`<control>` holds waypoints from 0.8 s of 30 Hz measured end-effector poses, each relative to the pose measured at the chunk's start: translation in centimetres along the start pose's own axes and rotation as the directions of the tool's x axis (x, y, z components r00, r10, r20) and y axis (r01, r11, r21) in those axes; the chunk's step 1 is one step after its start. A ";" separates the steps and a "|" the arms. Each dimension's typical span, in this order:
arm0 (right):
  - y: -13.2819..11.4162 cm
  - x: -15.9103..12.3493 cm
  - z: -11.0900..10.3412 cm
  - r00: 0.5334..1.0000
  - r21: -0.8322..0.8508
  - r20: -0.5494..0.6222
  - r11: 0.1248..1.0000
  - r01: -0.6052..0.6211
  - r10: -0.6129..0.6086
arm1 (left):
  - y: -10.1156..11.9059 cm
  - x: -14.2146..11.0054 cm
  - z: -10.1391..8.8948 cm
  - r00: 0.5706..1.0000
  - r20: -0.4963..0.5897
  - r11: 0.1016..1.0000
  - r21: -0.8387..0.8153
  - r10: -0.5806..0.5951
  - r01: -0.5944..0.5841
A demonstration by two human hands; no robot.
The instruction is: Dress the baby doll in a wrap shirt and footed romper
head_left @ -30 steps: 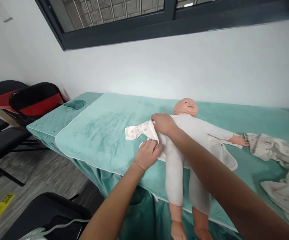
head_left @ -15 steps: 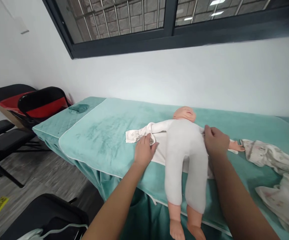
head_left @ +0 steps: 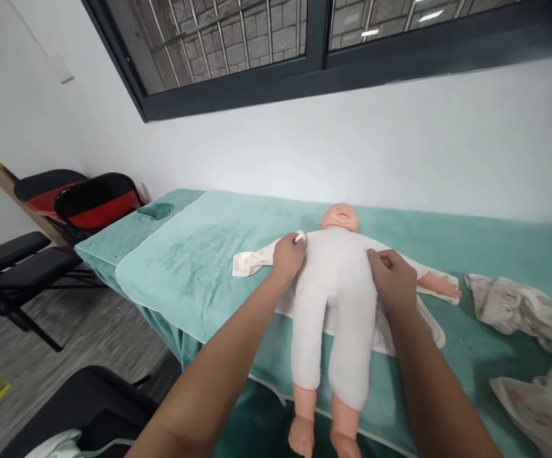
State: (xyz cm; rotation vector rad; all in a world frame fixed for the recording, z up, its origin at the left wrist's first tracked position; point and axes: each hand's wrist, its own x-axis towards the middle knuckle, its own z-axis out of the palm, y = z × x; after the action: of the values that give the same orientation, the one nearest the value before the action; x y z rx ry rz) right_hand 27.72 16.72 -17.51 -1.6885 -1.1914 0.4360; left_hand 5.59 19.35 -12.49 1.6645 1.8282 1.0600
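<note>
Two bare hands are at work over a baby doll (head_left: 336, 267) that lies face up on a green-covered bed (head_left: 185, 267), its head towards the wall (head_left: 257, 152) and its feet out past the near edge. The left hand (head_left: 288, 257) is closed, fingers bent over a small bit of pale cloth at the doll's shoulder on that side; the cloth looks to be part of the printed garment (head_left: 248, 263), whose sleeve stretches out flat beyond the knuckles. I can't see the doll's hand on that side. The right hand (head_left: 393, 277) is curled, thumb and fingers drawn in against the other side of the doll's white body, but from here I can't tell whether they pinch any fabric. Below that wrist, the doll's other arm reaches out sideways, its little hand showing on top of some white cloth. More of the garment spreads out under the body, a rounded flap showing to the right. Further right on the bed lie some crumpled clothes (head_left: 519, 305), well apart from the hands. Over to the left stand black folding chairs (head_left: 97, 200) with red on their backs, and a barred window (head_left: 223, 38) sits above the bed.
</note>
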 end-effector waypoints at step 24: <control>0.8 0.3 1.4 0.982 0.257 0.159 0.964 0.062 -0.105 | -2.6 -14.0 -5.1 0.963 0.083 0.967 -0.013 0.256 -0.256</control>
State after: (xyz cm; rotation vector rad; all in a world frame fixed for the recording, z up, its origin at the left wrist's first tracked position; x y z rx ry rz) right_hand 27.20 17.66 -18.77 -1.3995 -1.2695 0.6621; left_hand 2.52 4.55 -13.73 1.9532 1.5879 1.0755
